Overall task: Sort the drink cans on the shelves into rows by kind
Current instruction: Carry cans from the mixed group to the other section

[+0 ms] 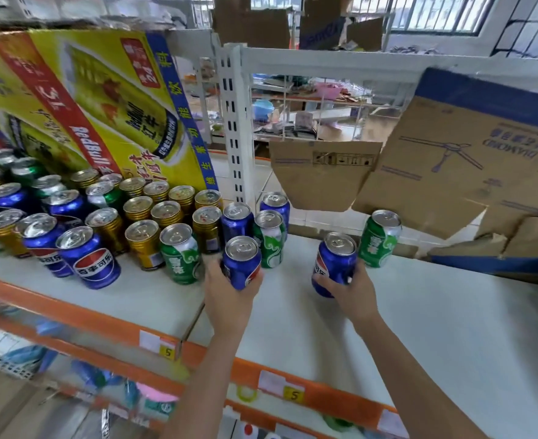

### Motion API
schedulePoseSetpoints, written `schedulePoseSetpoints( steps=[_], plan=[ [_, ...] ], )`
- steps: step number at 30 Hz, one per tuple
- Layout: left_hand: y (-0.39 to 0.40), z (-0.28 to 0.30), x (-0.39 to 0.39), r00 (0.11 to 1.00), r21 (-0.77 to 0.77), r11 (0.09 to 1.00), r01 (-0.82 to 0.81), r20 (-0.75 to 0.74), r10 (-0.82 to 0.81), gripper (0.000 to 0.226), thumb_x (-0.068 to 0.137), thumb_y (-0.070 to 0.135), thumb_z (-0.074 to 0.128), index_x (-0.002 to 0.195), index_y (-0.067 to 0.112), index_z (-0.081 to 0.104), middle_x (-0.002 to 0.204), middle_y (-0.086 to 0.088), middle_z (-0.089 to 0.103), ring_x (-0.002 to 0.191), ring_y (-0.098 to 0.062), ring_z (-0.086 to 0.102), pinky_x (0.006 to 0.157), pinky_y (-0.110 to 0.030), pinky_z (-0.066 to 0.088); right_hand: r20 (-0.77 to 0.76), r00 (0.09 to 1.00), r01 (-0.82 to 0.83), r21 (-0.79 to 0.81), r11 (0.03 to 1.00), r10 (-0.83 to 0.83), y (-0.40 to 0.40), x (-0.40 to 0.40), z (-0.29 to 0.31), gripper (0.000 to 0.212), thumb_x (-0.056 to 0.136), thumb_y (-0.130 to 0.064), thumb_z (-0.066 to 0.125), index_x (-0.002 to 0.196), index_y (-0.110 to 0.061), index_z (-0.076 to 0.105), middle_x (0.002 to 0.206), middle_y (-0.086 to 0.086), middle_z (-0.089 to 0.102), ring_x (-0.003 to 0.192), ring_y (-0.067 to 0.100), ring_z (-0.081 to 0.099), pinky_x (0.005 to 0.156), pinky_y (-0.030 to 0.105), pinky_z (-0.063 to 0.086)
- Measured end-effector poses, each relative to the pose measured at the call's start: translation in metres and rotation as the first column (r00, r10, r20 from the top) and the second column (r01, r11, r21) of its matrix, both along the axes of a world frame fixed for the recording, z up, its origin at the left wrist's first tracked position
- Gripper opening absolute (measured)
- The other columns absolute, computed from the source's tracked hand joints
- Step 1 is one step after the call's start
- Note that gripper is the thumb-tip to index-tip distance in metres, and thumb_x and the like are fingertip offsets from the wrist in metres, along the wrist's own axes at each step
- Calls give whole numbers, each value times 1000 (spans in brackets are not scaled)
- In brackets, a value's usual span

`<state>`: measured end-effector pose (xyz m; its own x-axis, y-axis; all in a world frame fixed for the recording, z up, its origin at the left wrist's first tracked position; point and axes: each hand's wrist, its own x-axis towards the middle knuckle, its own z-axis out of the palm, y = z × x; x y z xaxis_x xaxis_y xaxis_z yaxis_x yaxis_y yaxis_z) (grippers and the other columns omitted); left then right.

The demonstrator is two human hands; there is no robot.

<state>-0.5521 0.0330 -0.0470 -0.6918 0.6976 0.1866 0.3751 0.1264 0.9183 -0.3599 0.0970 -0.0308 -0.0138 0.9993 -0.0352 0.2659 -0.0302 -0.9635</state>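
A white shelf (419, 327) with an orange front edge (324, 397) fills the view in a cluttered storeroom, with barred windows (435, 14) behind and flattened cardboard boxes (470, 160) leaning at the right. A yellow Red Bull carton (96, 103) stands tilted at the back left. Below it crowds a mixed cluster of upright drink cans: gold cans (166, 213) toward the back and middle, blue Pepsi cans (87, 258) at the front left, green cans (180, 255) scattered among them. The person's left hand (226, 299) grips a blue Pepsi can (241, 263), fingers curled round its lower half, just in front of a green-and-white can (269, 239). The right hand (353, 293) grips a second blue Pepsi can (335, 261), tilted slightly, near the middle of the shelf. A lone green can (379, 239) stands just beside it to the right, apart from the cluster. Yellow price tags (294, 395) marked 5 sit on the orange edge.
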Motion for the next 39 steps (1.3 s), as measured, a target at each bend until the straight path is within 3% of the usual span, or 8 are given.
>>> schedulePoseSetpoints(
  steps=[5,9,14,18,22,26,30,39],
  plan=[
    [-16,7,47,975,-10,978,211,69,-209,59,59,28,88,104,27,50,101,6,63,90,-13,61,76,-33,51,-73,995,64,-19,998,-65,-33,44,4,61,68,-15,82,115,-28,44,111,-7,56,103,14,54,88,30,46],
    [-18,24,100,923,-38,924,381,82,-377,59,60,25,88,103,27,48,93,19,59,86,5,57,74,-26,50,-66,986,156,40,987,-153,-61,89,7,58,68,-12,82,108,-32,45,100,-23,55,91,-2,55,76,19,44],
    [-15,30,173,820,-65,817,572,74,-568,53,59,29,88,90,37,45,92,23,58,84,7,57,72,-17,48,13,957,288,95,953,-290,-87,155,7,56,68,-14,82,106,-31,45,99,-19,57,90,5,57,69,12,42],
    [-13,23,229,726,-97,719,688,88,-682,56,58,31,88,96,34,47,95,22,59,91,0,60,77,-26,52,35,916,393,106,913,-399,-99,207,7,58,68,-16,82,109,-24,42,102,-8,58,90,10,57,68,11,43],
    [-4,19,275,669,-121,659,743,82,-739,57,57,32,88,99,31,49,99,15,62,92,-10,61,81,-36,54,40,875,476,105,873,-482,-103,249,6,60,69,-16,82,110,-23,38,108,-6,58,97,15,58,76,21,40],
    [15,22,308,679,-150,665,732,78,-730,60,58,29,88,104,24,49,104,6,62,96,-16,60,84,-38,52,71,894,434,108,894,-443,-92,262,7,58,71,-14,80,108,-22,36,106,-8,54,95,8,52,65,8,35],
    [37,26,318,715,-166,701,694,47,-697,57,62,28,86,104,22,47,104,5,59,94,-14,56,81,-31,49,26,918,393,83,916,-396,-68,263,4,59,73,-12,77,113,-23,35,108,-8,53,95,7,53,67,0,41],
    [101,25,333,739,-164,726,667,21,-674,66,64,22,86,118,12,49,121,-4,60,105,-18,57,85,-27,44,101,888,447,47,893,-449,30,275,1,71,80,-14,71,137,-10,28,139,11,43,129,27,41,105,36,33]
  ],
)
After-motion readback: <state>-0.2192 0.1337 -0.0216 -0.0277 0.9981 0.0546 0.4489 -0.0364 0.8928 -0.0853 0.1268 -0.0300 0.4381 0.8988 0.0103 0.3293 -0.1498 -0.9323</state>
